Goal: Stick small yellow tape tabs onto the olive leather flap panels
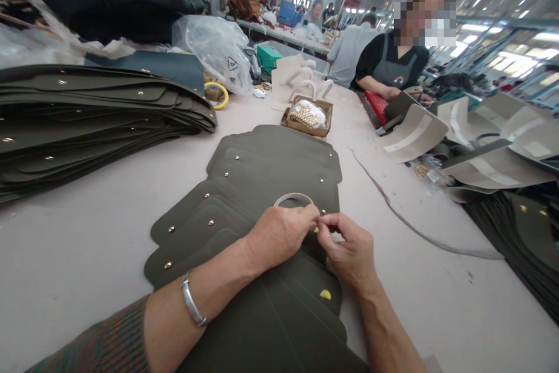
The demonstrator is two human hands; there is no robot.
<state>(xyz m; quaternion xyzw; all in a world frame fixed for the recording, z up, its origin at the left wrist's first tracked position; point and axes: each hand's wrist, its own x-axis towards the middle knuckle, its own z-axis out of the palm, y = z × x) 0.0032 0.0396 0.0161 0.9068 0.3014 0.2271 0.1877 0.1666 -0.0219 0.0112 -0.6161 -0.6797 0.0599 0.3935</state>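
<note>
My left hand [279, 233] is closed around a roll of tape [293, 196], whose pale rim shows above the knuckles. My right hand [349, 245] pinches thumb and forefinger together, its tips meeting the left fingertips; whatever lies between them is too small to make out. Under both hands, dark olive leather-like panels [271, 157] lie fanned in an overlapping stack, with gold studs near their edges. A yellow tape scrap [325, 294] sticks on a panel below the right hand, and another yellow bit shows just beneath the fingertips.
More studded panels [105, 105] are piled at left. Beyond the stack stands a small box [308, 116] of gold studs, with a yellow tape roll [217, 95] to its left. A cord [397, 216] crosses the right side, near pale pieces [498, 169]. A co-worker [393, 64] handles pieces across the table.
</note>
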